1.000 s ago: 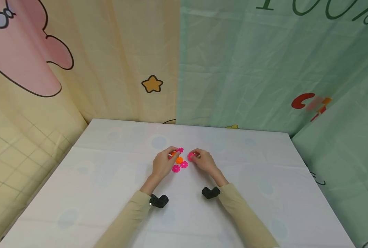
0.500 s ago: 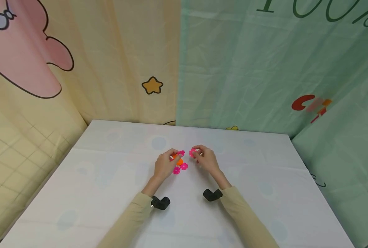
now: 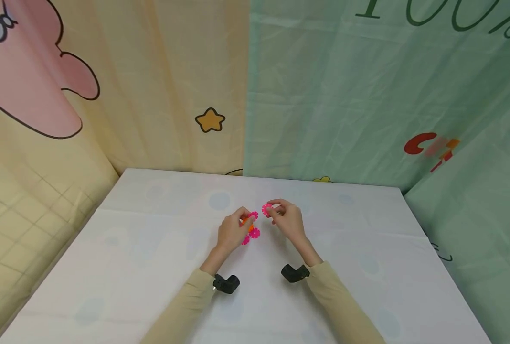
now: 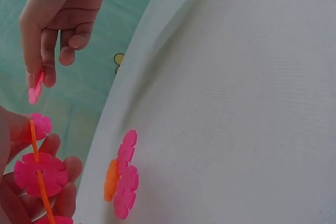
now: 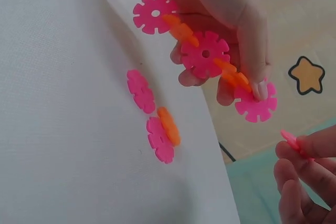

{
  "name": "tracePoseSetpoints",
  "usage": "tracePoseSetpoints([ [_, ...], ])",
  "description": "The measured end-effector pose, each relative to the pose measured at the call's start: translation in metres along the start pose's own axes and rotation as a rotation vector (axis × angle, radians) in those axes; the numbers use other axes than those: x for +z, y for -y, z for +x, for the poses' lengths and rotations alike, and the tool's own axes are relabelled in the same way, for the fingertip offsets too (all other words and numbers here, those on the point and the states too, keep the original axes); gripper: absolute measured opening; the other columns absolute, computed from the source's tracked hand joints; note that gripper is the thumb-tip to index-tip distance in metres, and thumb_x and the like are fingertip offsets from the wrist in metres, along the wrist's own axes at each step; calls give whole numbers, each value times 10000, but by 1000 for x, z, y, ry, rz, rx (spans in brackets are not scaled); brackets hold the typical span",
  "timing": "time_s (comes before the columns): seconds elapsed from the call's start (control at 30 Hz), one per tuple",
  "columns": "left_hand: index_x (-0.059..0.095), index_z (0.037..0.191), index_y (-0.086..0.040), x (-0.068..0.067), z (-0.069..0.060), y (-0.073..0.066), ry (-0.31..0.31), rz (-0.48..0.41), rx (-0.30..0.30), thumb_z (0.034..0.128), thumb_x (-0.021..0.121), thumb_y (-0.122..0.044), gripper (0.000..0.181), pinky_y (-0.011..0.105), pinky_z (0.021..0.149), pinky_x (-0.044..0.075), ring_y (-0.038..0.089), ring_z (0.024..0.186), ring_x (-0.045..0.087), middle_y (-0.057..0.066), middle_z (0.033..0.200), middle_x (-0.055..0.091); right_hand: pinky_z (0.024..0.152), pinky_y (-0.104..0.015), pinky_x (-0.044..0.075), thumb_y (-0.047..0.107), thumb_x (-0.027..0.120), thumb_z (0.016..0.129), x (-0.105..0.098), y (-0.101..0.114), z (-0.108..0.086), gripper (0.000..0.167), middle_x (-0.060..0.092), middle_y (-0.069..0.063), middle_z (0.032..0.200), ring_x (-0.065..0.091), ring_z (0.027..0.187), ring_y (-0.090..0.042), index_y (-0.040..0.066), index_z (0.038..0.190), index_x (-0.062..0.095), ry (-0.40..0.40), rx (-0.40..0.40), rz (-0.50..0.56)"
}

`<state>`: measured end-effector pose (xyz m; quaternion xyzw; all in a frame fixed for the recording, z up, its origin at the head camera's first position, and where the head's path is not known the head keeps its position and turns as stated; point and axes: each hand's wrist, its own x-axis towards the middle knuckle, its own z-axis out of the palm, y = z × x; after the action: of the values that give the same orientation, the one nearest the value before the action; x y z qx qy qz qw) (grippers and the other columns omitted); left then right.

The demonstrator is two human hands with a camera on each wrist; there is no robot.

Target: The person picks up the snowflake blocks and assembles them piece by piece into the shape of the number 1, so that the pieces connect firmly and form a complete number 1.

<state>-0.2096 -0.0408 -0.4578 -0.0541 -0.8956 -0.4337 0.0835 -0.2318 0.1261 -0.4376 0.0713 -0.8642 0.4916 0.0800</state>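
Note:
My left hand (image 3: 231, 233) pinches the end of a chain of interlocking flower-shaped plastic discs (image 5: 218, 51), pink ones joined by orange ones set crosswise. The chain runs along the palm, clear of the table. To its right, my right hand (image 3: 291, 223) pinches a single pink disc (image 3: 265, 209) by thumb and fingertip. In the right wrist view this disc is seen nearly edge-on, a small gap away from the chain's end. Below the hands, two pink discs (image 5: 160, 140) and an orange disc (image 5: 169, 127) lie on the table; the left hand partly covers them in the head view.
The table (image 3: 345, 239) wears a white cloth with pale blue spots. Behind it hang a cream curtain (image 3: 173, 86) and a green curtain (image 3: 324, 95). Each wrist carries a black camera mount (image 3: 227, 284).
My left hand has shifted slightly right and toward me, covering more of the discs on the table. The right hand has lifted its pink disc a little away from the table.

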Motion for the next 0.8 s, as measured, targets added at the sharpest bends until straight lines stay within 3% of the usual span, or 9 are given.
tracePoseSetpoints([
  [0.53,626,969,-113,3,2,-2,2,4,1,920,643,-236,133,223,461,347,118,495,421,55,805,661,534,-216,513,166,665,901,4,4,1,221,699,-133,732,680,597,-297,40,1083,669,-18,41,111],
  [0.8,633,950,-109,4,2,-1,-5,8,13,914,649,-239,135,222,445,308,110,469,394,50,785,661,528,-211,508,153,664,900,6,3,2,212,701,-138,727,682,601,-321,44,1080,677,-16,32,105],
])
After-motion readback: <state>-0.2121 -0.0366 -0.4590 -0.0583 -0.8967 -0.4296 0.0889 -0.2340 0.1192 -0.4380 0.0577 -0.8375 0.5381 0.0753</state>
